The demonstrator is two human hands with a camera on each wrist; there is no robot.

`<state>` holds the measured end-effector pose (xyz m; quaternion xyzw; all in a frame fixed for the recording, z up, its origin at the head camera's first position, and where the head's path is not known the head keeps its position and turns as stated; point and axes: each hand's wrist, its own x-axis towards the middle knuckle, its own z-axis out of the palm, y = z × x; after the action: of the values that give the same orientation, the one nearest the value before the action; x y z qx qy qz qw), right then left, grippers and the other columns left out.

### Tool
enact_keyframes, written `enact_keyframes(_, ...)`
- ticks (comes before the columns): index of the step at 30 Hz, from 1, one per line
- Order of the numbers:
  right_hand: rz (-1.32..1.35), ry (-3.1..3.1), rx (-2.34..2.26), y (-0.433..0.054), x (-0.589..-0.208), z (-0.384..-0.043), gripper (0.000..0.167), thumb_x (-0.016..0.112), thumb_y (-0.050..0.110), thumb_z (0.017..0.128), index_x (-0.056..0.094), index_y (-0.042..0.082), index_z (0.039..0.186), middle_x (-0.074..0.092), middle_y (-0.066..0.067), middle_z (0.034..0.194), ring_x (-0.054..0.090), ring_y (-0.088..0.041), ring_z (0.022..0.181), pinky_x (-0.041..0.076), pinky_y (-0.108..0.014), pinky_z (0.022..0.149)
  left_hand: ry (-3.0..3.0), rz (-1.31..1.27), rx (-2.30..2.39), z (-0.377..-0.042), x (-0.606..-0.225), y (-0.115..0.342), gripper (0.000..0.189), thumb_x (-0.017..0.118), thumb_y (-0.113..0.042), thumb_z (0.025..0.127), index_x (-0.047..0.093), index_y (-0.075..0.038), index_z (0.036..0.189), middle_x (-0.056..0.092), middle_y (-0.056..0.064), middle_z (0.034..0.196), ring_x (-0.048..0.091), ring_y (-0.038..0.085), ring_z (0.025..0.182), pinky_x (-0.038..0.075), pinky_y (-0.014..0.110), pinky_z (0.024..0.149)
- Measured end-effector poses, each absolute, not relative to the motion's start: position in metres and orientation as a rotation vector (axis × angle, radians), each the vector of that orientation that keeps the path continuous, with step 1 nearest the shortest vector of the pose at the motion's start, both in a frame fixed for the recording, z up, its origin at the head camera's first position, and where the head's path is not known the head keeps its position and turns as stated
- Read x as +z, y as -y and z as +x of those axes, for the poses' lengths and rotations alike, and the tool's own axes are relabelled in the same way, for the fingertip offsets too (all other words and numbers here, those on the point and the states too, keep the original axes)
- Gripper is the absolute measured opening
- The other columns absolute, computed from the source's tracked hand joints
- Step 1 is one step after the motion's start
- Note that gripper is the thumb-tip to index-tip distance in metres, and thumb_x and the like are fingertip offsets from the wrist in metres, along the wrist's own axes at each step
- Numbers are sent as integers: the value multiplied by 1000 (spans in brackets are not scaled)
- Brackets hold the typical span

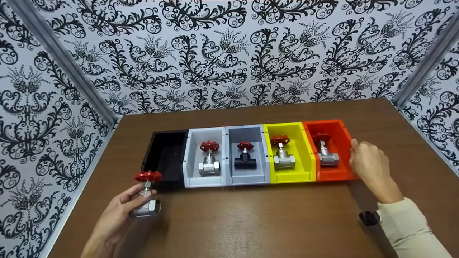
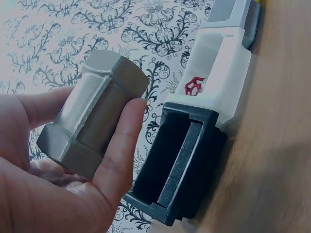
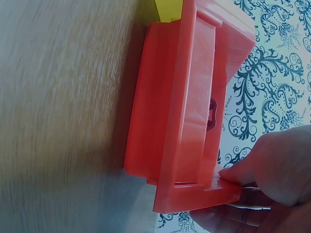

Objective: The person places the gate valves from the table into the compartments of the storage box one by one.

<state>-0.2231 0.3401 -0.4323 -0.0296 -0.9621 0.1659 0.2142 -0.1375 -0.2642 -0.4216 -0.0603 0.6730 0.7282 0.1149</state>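
My left hand [image 1: 120,211] grips a steel gate valve [image 1: 145,208] with a red handwheel, held upright in front of the black bin [image 1: 166,154]. In the left wrist view the valve's metal body [image 2: 95,111] lies between thumb and fingers, and its handwheel is hidden. My right hand [image 1: 371,166] pinches the right side wall of the red bin [image 1: 344,157], thumb at the rim and fingers outside in the right wrist view. A metal valve [image 1: 328,157] with a red handwheel stands inside that bin. No valve shows in the black bin.
Between the end bins, the white bin [image 1: 186,168] and yellow bin [image 1: 306,154] each hold a metal valve. The grey bin [image 1: 249,179] holds a black-bodied valve [image 1: 245,163]. All five-colour bins adjoin in a row on the brown table [image 1: 251,218], before a patterned wall [image 1: 229,53].
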Motion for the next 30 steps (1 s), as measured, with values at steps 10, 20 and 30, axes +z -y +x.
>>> enact_keyframes(10,-82,2673,475,-341,-433,-223,41,45,15,103,56,-13,75,56,-33,70,54,-60,65,41,-68,56,-1979,-183,2121,-142,-417,257,59,53,-6,99,26,10,149,70,0,109,69,14,91,55,30,84)
enact_keyframes(20,-75,2677,476,-340,-432,-223,41,46,15,103,55,-11,73,55,-31,68,54,-59,63,41,-67,55,-1991,-172,2101,-150,-416,253,60,55,-7,99,27,10,149,70,0,109,69,13,92,56,29,81)
enact_keyframes(30,-50,2654,487,-342,-431,-222,37,49,12,100,55,-11,72,55,-30,66,53,-58,61,41,-67,54,-1942,-144,2114,-156,-416,251,64,54,-7,99,21,10,151,68,4,116,67,12,94,56,29,83)
